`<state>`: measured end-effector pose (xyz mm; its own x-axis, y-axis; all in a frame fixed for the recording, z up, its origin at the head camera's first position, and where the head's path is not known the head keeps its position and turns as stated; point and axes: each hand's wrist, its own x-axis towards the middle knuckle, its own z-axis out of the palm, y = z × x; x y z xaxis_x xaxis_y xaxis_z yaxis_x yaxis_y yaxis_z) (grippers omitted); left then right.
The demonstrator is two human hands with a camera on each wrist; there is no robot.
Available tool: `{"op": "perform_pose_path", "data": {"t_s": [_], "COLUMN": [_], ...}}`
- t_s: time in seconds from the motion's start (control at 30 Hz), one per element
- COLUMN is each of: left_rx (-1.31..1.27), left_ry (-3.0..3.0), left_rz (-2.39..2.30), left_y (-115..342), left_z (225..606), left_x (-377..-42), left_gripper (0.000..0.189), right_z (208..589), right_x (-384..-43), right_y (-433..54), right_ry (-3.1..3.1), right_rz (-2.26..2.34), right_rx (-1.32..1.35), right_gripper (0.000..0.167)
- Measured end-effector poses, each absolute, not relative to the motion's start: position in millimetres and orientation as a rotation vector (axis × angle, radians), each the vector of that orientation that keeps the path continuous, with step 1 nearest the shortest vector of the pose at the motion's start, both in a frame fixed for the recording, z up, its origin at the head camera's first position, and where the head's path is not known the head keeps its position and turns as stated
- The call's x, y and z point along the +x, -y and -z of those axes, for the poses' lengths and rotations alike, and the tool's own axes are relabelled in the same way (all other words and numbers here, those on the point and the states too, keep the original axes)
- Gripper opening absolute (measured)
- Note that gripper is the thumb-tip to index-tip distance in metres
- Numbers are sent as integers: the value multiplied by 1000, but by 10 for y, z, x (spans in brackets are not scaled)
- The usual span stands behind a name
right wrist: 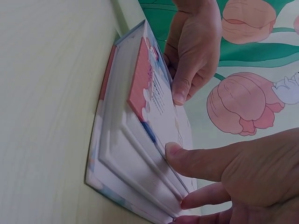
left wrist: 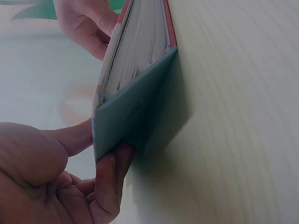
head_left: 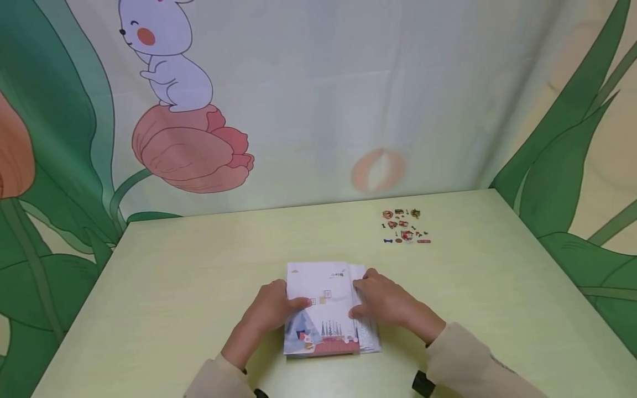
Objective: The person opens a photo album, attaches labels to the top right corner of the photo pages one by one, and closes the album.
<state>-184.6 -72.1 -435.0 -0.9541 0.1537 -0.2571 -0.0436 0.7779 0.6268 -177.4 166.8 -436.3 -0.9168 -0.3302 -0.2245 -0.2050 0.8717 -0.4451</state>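
Book (head_left: 325, 318) is pinched at its spine (left wrist: 133, 105) by left grip (head_left: 271, 307), at page edge (right wrist: 138, 158) by right grip (head_left: 385, 299); opening it seems in hand, calling for lifting the cover (head_left: 318, 279).

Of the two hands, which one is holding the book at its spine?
The left hand, gripping the teal spine of the book; the right hand touches the opposite edge, where pages show.
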Motion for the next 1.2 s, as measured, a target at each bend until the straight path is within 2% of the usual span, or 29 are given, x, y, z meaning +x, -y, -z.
{"op": "perform_pose_path", "data": {"t_s": [0.2,0.53,0.83,1.03,1.2], "left_rx": [84,37,10,139,392], "left_ry": [-2683,-2689,-2840,-3022,-3133], "left_rz": [-935,-960,-825,-709,-546], "left_y": [606,547,451,412,372], "left_z": [4367,4380,4317,4341,4346], "left_x": [-1866,-1857,-1739,-1651,-1591], "left_gripper": [50,45,57,63,50], "right_z": [4342,4366,4341,4378,4385], "right_x": [-1775,-1777,-1774,-1796,-1854], "right_y": [-1762,-1822,-1836,-1846,-1870], "right_ry": [-2750,-2757,-2753,-2744,-2721], "right_rz": [618,638,671,685,760], "right_rx": [-385,-380,-375,-348,-316], "right_gripper": [65,67,67,67,65]}}
